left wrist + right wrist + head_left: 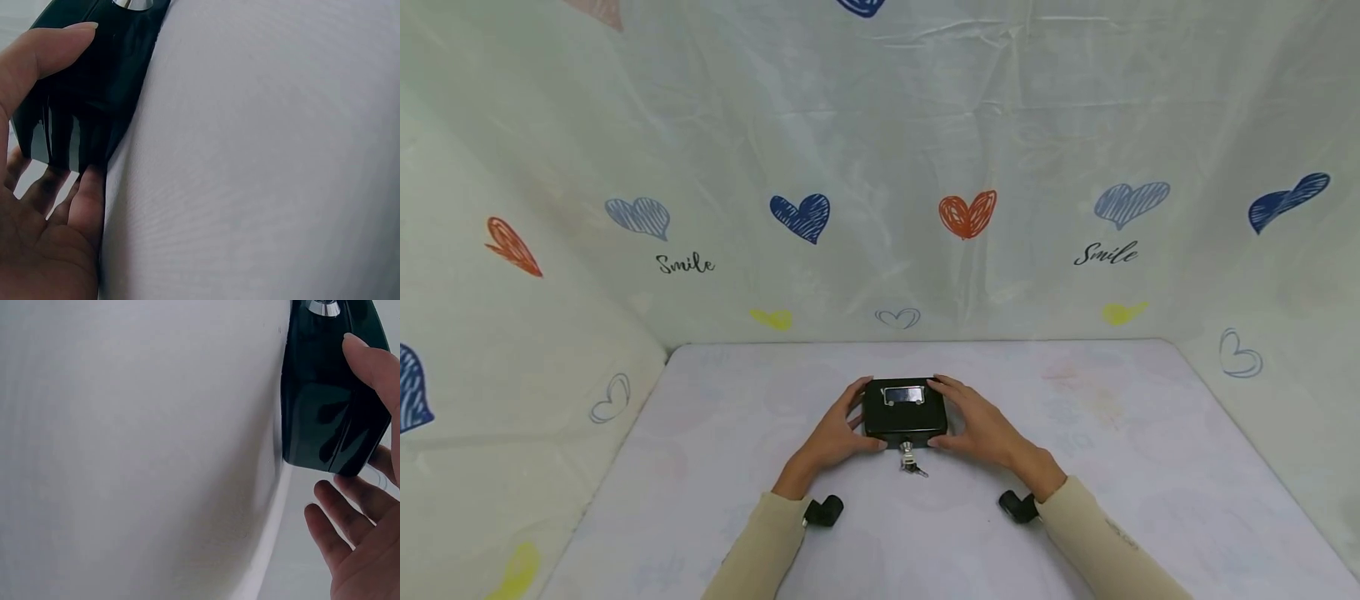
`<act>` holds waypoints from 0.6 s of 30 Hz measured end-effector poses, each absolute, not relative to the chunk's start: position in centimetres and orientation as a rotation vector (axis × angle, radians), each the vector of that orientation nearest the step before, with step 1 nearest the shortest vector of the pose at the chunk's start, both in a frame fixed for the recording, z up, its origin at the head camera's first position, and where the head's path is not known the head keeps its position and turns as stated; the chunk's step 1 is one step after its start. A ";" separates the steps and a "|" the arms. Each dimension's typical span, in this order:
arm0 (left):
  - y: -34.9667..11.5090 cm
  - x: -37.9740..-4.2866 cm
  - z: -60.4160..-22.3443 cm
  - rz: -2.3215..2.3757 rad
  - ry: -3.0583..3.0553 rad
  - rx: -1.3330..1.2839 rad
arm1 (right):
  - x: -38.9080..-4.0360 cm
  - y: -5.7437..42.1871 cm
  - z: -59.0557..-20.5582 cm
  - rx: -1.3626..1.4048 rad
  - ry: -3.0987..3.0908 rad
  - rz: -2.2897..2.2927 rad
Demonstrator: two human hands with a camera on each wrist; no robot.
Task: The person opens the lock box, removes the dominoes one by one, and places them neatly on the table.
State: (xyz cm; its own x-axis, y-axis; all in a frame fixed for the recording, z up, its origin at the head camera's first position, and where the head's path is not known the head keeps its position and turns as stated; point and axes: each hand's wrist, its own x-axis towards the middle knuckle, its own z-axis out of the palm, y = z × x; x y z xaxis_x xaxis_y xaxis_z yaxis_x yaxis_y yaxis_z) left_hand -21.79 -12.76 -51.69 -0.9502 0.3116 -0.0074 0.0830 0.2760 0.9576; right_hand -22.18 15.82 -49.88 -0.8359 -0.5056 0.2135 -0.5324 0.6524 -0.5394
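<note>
Keys (pixel 914 470) protrude from the lock (pixel 906 448) fronting the black box (pixel 904 422), which sits on the table (pixel 1075 517) between your left hand (pixel 835 435) and right hand (pixel 988 429), each gripping one end, thumb in front. Black wrist devices (pixel 824 511) sit nearer you; heart-printed sheeting (pixel 887 125) stands behind.

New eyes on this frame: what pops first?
Probably the glossy black box near the middle of the head view, on the pale table, with the left hand and right hand holding its two sides. Next, the shiny silver lock at its near side, with keys in it. Then the blue and red hearts scattered across the white backdrop behind.
</note>
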 end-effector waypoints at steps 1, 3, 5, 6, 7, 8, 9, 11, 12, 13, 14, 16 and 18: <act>-12.8 -21.8 -51.7 1.740 2.351 0.366 | -22.2 15.8 -49.8 0.880 -2.816 0.936; -12.7 -21.9 -51.7 1.735 2.355 0.364 | -22.3 15.8 -49.7 0.873 -2.819 0.927; -12.7 -21.9 -51.7 1.733 2.357 0.362 | -22.3 15.9 -49.6 0.877 -2.815 0.900; -12.7 -21.9 -51.7 1.732 2.356 0.363 | -22.4 15.9 -49.5 0.879 -2.811 0.888; -12.7 -22.0 -51.7 1.732 2.354 0.364 | -22.4 15.9 -49.4 0.880 -2.810 0.877; -12.7 -22.0 -51.7 1.731 2.351 0.365 | -22.5 15.9 -49.4 0.881 -2.808 0.869; -12.8 -22.0 -51.6 1.731 2.348 0.363 | -22.5 15.9 -49.3 0.884 -2.806 0.863; -12.8 -22.0 -51.5 1.731 2.342 0.360 | -22.6 15.9 -49.2 0.890 -2.804 0.856; -12.8 -21.9 -51.5 1.730 2.339 0.357 | -22.7 15.9 -49.1 0.890 -2.807 0.857; -12.8 -21.9 -51.4 1.731 2.336 0.354 | -22.7 15.9 -49.1 0.889 -2.810 0.862; -12.8 -21.9 -51.3 1.730 2.335 0.353 | -22.8 15.9 -49.0 0.892 -2.810 0.863; -12.8 -21.9 -51.1 1.731 2.328 0.350 | -22.9 15.9 -48.9 0.891 -2.813 0.867; -12.8 -21.9 -51.1 1.731 2.321 0.346 | -22.9 15.9 -48.7 0.888 -2.822 0.868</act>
